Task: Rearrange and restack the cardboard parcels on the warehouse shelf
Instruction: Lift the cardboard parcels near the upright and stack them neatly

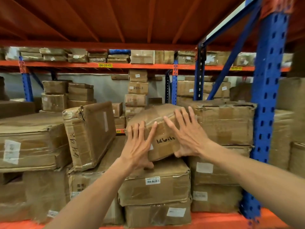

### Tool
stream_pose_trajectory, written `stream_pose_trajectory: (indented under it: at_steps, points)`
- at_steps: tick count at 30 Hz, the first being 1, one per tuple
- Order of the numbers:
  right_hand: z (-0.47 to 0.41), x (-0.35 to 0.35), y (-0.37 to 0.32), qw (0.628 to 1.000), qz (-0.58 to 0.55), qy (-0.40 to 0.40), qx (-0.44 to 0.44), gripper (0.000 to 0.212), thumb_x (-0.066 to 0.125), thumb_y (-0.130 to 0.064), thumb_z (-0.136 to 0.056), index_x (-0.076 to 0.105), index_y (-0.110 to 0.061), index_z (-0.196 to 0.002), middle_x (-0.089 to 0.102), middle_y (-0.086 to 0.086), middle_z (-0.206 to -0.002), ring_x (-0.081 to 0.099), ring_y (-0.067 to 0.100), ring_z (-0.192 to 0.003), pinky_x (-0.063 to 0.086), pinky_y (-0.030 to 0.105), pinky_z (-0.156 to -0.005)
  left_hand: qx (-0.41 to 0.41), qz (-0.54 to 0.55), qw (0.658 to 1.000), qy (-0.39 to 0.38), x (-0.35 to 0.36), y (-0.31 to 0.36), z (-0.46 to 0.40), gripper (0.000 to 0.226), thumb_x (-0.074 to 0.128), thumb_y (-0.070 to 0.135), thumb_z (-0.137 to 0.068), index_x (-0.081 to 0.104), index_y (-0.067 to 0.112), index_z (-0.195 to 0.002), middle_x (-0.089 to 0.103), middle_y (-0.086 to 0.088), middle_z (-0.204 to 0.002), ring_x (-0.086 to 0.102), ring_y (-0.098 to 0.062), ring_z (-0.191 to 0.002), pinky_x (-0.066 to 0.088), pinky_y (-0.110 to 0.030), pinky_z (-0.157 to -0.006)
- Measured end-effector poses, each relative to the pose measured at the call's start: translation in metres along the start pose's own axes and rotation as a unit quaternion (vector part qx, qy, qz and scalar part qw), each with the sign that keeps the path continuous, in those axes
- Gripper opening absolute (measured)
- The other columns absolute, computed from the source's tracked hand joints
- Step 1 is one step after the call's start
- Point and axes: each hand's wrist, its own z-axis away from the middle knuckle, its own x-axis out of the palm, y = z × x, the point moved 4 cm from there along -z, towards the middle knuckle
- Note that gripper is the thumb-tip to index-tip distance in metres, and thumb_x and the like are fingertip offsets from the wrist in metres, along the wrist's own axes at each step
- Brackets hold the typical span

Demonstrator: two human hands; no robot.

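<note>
small parcel (162, 129) tilted atop the middle stack near the shelf's front edge, long axis running away rightward — left hand (137, 149) and right hand (188, 138) pressed flat on its near face, fingers (177, 115) spread, not clasping.

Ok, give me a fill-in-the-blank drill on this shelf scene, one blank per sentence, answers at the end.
1. Both hands, left hand and right hand, press on the parcel with spread ____.
2. That parcel sits tilted on a box bearing a ____ label.
3. The shelf upright at right is painted ____.
4. The tilted box to the left leans on a ____ stack.

Answers: fingers; barcode; blue; flattened
</note>
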Motion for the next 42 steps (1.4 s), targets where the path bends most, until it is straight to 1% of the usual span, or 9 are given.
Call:
stream_pose_trajectory:
  at_steps: [4, 8, 13, 16, 18, 28, 34, 37, 42]
  points:
    - [0.0, -0.002, -0.009, 1.0, -0.002, 0.019, 0.003, 0.144, 0.071, -0.08, -0.051, 0.001, -0.014, -0.158, 0.017, 0.036, -0.149, 0.017, 0.056, -0.139, 0.007, 0.07, -0.113, 0.007, -0.002, 1.0, 0.001, 0.002, -0.002, 0.003, 0.167, 0.079, 0.074, -0.04, -0.036, 0.02, -0.148, 0.008, -0.034, -0.15, 0.014, -0.053, -0.139, 0.013, -0.065, -0.115]
    - [-0.006, -0.006, -0.006, 1.0, 0.014, 0.015, 0.019, 0.149, 0.07, -0.084, -0.05, -0.011, -0.018, -0.158, 0.014, 0.035, -0.15, 0.015, 0.054, -0.141, 0.003, 0.07, -0.113, 0.02, -0.009, 1.0, 0.0, -0.002, -0.009, -0.006, 0.167, 0.077, 0.077, -0.037, -0.028, 0.019, -0.152, 0.011, -0.035, -0.15, 0.012, -0.051, -0.138, 0.015, -0.065, -0.114]
    - [-0.022, -0.005, -0.02, 0.998, -0.059, -0.011, -0.014, 0.164, 0.072, -0.088, -0.043, -0.026, -0.017, -0.154, -0.005, 0.035, -0.16, -0.007, 0.052, -0.147, -0.005, 0.065, -0.117, 0.09, -0.058, 0.994, 0.001, -0.01, -0.036, -0.002, 0.165, 0.077, 0.076, -0.034, -0.015, 0.017, -0.157, 0.013, -0.034, -0.15, 0.018, -0.051, -0.137, 0.014, -0.063, -0.115]
    - [-0.006, 0.008, -0.052, 0.997, -0.069, -0.016, -0.021, 0.162, 0.072, -0.086, -0.044, -0.021, -0.013, -0.156, 0.016, 0.035, -0.154, 0.02, 0.05, -0.14, 0.01, 0.061, -0.116, 0.116, -0.1, 0.988, -0.006, 0.002, -0.041, 0.018, 0.161, 0.078, 0.07, -0.031, -0.002, 0.015, -0.16, 0.021, -0.035, -0.147, 0.027, -0.054, -0.133, 0.019, -0.065, -0.114]
    - [0.004, 0.012, -0.059, 0.997, -0.068, 0.001, -0.02, 0.158, 0.07, -0.085, -0.046, -0.016, -0.013, -0.157, 0.024, 0.034, -0.151, 0.027, 0.047, -0.136, 0.014, 0.059, -0.114, 0.114, -0.097, 0.989, -0.003, 0.008, -0.037, 0.025, 0.16, 0.081, 0.068, -0.032, 0.001, 0.015, -0.16, 0.022, -0.033, -0.147, 0.029, -0.053, -0.131, 0.021, -0.066, -0.113]
    - [0.043, 0.004, -0.033, 0.997, -0.074, 0.009, -0.009, 0.155, 0.071, -0.084, -0.043, 0.001, -0.009, -0.16, 0.034, 0.033, -0.143, 0.038, 0.046, -0.127, 0.029, 0.058, -0.111, 0.136, -0.094, 0.986, 0.028, -0.01, 0.004, 0.035, 0.159, 0.079, 0.075, -0.039, -0.006, 0.015, -0.159, 0.022, -0.034, -0.146, 0.027, -0.05, -0.131, 0.019, -0.063, -0.111]
    - [0.047, 0.009, -0.023, 0.996, -0.089, 0.02, -0.019, 0.154, 0.07, -0.087, -0.042, 0.005, -0.012, -0.16, 0.034, 0.03, -0.144, 0.038, 0.045, -0.128, 0.029, 0.059, -0.112, 0.124, -0.102, 0.987, 0.01, -0.015, 0.012, 0.037, 0.16, 0.079, 0.079, -0.043, -0.014, 0.017, -0.158, 0.014, -0.034, -0.152, 0.021, -0.052, -0.137, 0.015, -0.066, -0.113]
    - [0.045, 0.01, -0.021, 0.994, -0.1, 0.024, -0.022, 0.154, 0.068, -0.088, -0.041, 0.005, -0.015, -0.16, 0.032, 0.028, -0.145, 0.036, 0.045, -0.129, 0.02, 0.056, -0.113, 0.109, -0.088, 0.99, -0.011, -0.018, 0.013, 0.038, 0.157, 0.078, 0.079, -0.047, -0.015, 0.019, -0.158, 0.012, -0.032, -0.153, 0.017, -0.053, -0.14, 0.012, -0.068, -0.114]
    - [0.043, 0.011, -0.018, 0.989, -0.139, 0.042, -0.037, 0.144, 0.058, -0.092, -0.047, 0.011, -0.017, -0.16, 0.037, 0.025, -0.142, 0.039, 0.044, -0.125, 0.022, 0.054, -0.11, 0.091, -0.035, 0.995, -0.011, -0.034, 0.013, 0.053, 0.14, 0.076, 0.066, -0.066, -0.022, 0.022, -0.155, 0.002, -0.028, -0.161, 0.0, -0.046, -0.149, -0.002, -0.063, -0.119]
